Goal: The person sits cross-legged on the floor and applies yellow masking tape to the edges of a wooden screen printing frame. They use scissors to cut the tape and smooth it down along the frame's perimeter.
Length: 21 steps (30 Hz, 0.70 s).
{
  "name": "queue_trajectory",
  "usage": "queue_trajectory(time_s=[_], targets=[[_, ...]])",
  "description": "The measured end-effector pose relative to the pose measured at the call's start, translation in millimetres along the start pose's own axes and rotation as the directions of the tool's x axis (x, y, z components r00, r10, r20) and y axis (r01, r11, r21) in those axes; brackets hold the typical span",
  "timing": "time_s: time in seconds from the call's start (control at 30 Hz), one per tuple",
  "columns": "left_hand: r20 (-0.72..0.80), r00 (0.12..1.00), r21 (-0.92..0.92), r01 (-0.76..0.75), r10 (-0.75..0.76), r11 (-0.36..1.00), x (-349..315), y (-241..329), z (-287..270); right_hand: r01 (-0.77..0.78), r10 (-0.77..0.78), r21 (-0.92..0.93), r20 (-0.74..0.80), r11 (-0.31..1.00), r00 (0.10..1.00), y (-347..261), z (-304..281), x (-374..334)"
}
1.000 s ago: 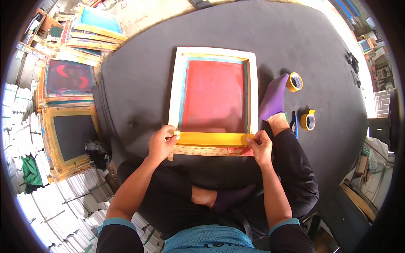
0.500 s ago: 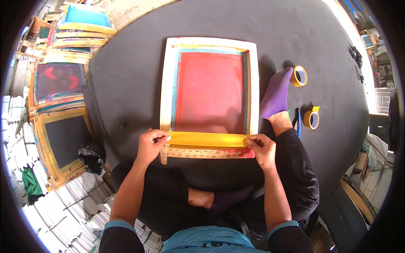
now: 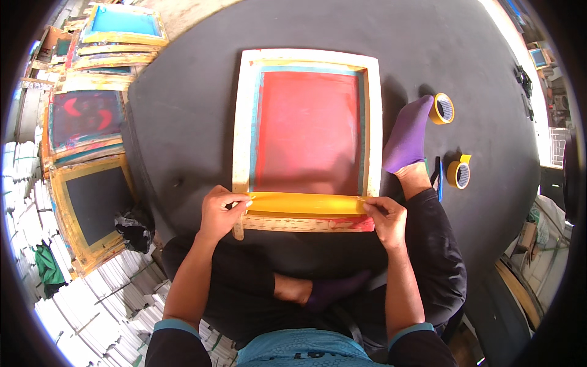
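A strip of yellow tape stretches level across the near end of a wooden screen-printing frame. My left hand pinches its left end between thumb and fingers, over the frame's left side. At the other end, my right hand pinches the tape near the frame's right side. Inside the frame the mesh is red, with a blue border. Below the strip, the near wooden rail is stained red at its right corner. Whether the strip touches the mesh cannot be told.
The frame lies on a dark round-edged surface. My purple-socked foot rests to its right. Beyond that sit two tape rolls, one farther, one nearer, beside a slim blue tool. Used frames are stacked at left.
Both hands keep their pinch on the tape. The frame, foot and rolls appear shifted slightly right in view; the strip stays over the near end of the frame.
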<state>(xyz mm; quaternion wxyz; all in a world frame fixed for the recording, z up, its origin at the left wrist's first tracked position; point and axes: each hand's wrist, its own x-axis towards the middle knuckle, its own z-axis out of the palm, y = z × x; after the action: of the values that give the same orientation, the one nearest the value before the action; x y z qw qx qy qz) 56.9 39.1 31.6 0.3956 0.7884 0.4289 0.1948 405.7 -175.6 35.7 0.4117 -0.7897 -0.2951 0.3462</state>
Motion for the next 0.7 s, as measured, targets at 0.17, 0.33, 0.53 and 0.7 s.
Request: queue_trajectory(time_s=[0.17, 0.33, 0.53, 0.7], targets=[[0.046, 0.999, 0.111, 0.004, -0.009, 0.994, -4.6, -0.2, -2.0, 0.054, -0.049, -0.128, 0.041, 0.990, 0.998, -12.4, 1.8, -2.6], [0.122, 0.988, 0.183, 0.072, -0.096, 0.980, -7.9, 2.5, -5.3, -0.005, 0.025, -0.179, 0.107, 0.984, 0.994, -3.4, 4.1, -4.9], [0.121, 0.989, 0.198, 0.062, -0.087, 0.978, -8.8, 3.0, -3.9, -0.098, 0.105, -0.061, 0.106, 0.993, 0.989, 0.4, 3.9, -0.2], [0.060, 0.989, -0.085, 0.139, -0.134, 0.987, -7.8, -12.9, -3.4, -0.150, 0.111, 0.281, 0.147, 0.948, 0.983, 6.2, -3.7, -1.8]])
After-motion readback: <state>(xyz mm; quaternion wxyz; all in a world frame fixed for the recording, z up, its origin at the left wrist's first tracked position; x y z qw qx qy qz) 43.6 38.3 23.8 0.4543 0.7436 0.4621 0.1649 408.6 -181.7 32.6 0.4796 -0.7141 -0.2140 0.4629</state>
